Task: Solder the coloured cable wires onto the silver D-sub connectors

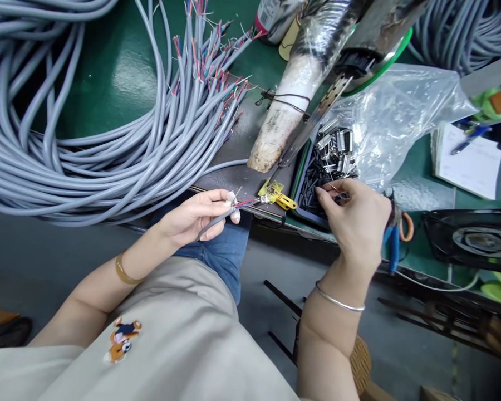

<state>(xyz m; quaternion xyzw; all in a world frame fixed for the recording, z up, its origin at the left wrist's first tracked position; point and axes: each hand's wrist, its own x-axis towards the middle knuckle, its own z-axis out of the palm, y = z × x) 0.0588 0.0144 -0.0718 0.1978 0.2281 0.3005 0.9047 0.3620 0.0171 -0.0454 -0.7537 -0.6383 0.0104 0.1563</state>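
My left hand [211, 214] pinches a grey cable [214, 221] near its stripped end. Thin red and blue wires [246, 204] fan out of the sheath and run to a small metal connector [264, 199]. That connector sits at a yellow fixture [280, 197] on the bench edge. My right hand [353, 214] reaches into a dark tray [295, 195], thumb and forefinger closed together; what lies between them is too small to make out. Around those fingers are small black tube pieces [311, 186], with shiny metal connectors [338, 147] behind them.
A large bundle of grey cables [121, 161] with frayed coloured ends covers the left bench. A wrapped white tube [281, 111] and a slotted metal bar [313, 122] slant over the tray. Clear plastic bag [401, 122], blue-handled pliers [394, 245], notepad [476, 161] and black fan [476, 239] are right.
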